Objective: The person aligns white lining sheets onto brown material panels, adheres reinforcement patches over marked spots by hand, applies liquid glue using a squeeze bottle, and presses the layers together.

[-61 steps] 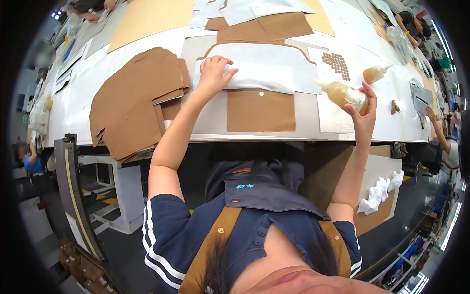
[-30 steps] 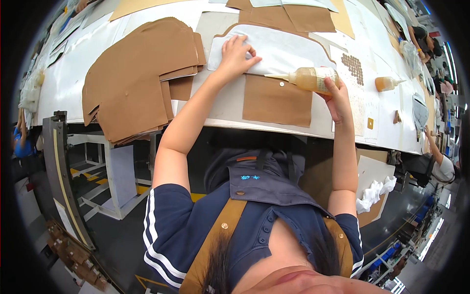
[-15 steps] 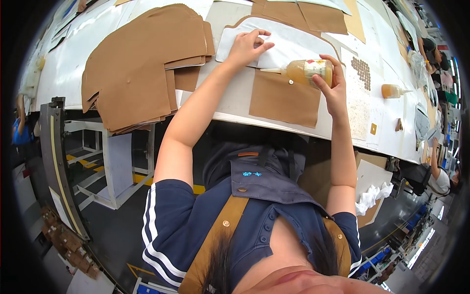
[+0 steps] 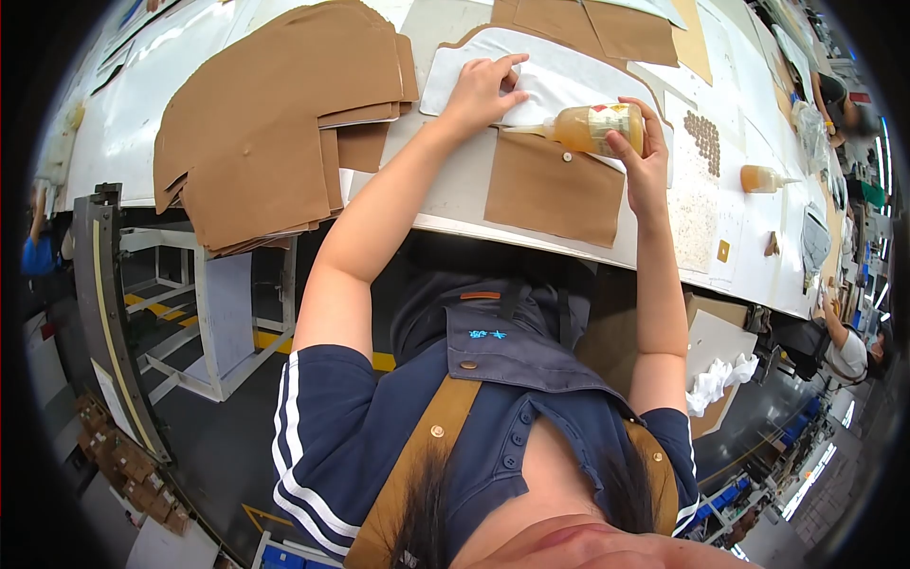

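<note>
My left hand (image 4: 483,93) rests on the white-faced panel (image 4: 559,83), its fingers apart and bent, nothing visible between them. In my right hand (image 4: 643,152) is a clear bottle of amber liquid (image 4: 590,128), tilted on its side with its thin nozzle pointing left. The nozzle tip lies by the lower edge of the white panel, close to my left hand. Below it, a brown rectangular piece (image 4: 552,194) with a small round white button (image 4: 568,156) lies partly under the panel.
A stack of brown pieces (image 4: 275,123) lies on the left of the table. Small brown discs (image 4: 702,142) and a second amber bottle (image 4: 761,178) are on the right. More brown pieces (image 4: 635,33) lie at the back. Another person (image 4: 844,346) is at far right.
The bottle has gone from upright-tilted at the right to lying across the panel's lower edge, its nozzle near my left hand. The view has shifted, and my left hand stays on the panel.
</note>
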